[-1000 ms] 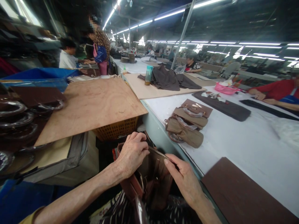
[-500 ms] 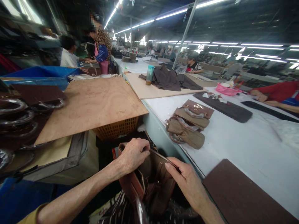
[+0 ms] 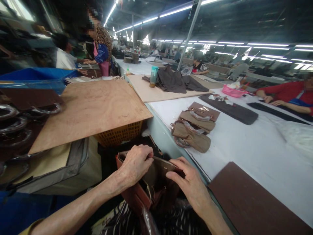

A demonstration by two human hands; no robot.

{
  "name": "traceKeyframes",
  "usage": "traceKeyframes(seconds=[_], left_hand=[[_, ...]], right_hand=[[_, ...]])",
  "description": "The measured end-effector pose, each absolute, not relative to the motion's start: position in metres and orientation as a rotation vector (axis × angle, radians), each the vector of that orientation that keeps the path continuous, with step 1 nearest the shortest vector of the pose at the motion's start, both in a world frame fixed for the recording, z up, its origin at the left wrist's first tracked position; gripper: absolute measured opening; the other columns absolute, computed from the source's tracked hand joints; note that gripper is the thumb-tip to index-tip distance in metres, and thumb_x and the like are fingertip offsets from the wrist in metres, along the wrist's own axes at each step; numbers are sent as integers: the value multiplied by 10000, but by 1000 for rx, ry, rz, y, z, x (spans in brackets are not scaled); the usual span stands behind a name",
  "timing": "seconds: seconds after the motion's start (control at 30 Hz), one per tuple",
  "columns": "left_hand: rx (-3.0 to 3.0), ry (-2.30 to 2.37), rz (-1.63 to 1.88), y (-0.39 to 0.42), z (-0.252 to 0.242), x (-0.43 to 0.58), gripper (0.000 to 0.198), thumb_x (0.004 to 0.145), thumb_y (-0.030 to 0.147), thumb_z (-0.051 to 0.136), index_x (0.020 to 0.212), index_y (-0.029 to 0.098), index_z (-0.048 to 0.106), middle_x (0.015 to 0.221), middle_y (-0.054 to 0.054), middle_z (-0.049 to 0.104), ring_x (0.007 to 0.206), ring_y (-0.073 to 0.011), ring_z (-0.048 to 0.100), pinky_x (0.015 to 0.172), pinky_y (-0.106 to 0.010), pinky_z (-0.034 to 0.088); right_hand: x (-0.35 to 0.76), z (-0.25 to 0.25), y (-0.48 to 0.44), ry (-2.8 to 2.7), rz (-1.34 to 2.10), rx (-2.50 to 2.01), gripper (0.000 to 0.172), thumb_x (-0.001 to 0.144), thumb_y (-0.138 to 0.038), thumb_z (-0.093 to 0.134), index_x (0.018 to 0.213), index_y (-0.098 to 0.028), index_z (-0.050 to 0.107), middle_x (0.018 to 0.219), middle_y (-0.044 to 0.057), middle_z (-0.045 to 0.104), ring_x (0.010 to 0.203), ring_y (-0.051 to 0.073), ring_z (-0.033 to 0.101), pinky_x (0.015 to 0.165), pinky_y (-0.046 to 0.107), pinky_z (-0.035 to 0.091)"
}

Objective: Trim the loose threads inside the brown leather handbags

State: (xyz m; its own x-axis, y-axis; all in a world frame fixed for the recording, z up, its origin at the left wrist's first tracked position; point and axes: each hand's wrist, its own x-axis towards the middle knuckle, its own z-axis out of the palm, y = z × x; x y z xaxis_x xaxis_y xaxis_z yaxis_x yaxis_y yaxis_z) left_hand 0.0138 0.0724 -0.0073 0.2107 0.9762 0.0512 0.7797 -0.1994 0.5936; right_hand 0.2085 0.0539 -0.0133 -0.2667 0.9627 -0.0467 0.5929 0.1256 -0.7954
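A brown handbag [image 3: 134,197] sits open-mouthed on my lap, its tan lining facing up. My left hand [image 3: 139,162] is closed at the bag's far rim, its curled fingertips partly hidden. On the right part of the rim is my right hand [image 3: 189,181], with the thumb on the inner side and the fingers over the outer edge. A plastic-wrapped handle [image 3: 148,220] hangs at the near side of the bag, over dark patterned cloth.
Taupe bags [image 3: 195,130] lie on the white table [image 3: 244,143] beside a dark brown panel [image 3: 259,199]. A plywood board [image 3: 102,111] rests over a yellow crate [image 3: 119,133]. Wrapped handles [image 3: 14,125] are stacked left. Another person's red sleeve [image 3: 281,91] shows at right.
My right hand has shifted slightly left along the rim, its thumb and fingers now further apart. My left hand keeps its hold. The whole view has shifted a little.
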Motion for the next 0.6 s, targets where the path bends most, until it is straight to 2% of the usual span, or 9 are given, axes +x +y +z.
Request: traceKeyframes(seconds=[0.13,0.23,0.43,0.6], left_hand=[[2066,1614,596,70,-7,15,90,712,143,475,632,175,500,672,18,551,689,-133,464,649,-262,288],[2067,1611,592,69,-6,15,89,719,148,477,640,178,504,672,17,551,690,-136,461,647,-261,286],[2066,1612,583,68,-5,15,93,716,138,479,638,179,508,677,15,553,692,-136,465,650,-260,285],[2070,1601,601,67,-6,15,100,716,133,488,630,178,508,672,18,553,684,-134,461,652,-262,284]], right_hand=[[204,-15,56,-1939,973,-1458,79,801,-258,548,801,-214,613,816,-15,497,751,129,512,673,216,383],[203,-16,57,-1949,947,-1437,131,816,-252,535,725,-197,612,771,-18,483,698,119,498,630,216,367],[202,-15,57,-1946,932,-1419,152,823,-220,530,710,-186,626,742,-24,483,681,111,495,630,224,352],[202,-18,60,-1789,1083,-1401,138,788,-218,563,676,-178,632,729,-29,475,664,106,495,603,220,354]])
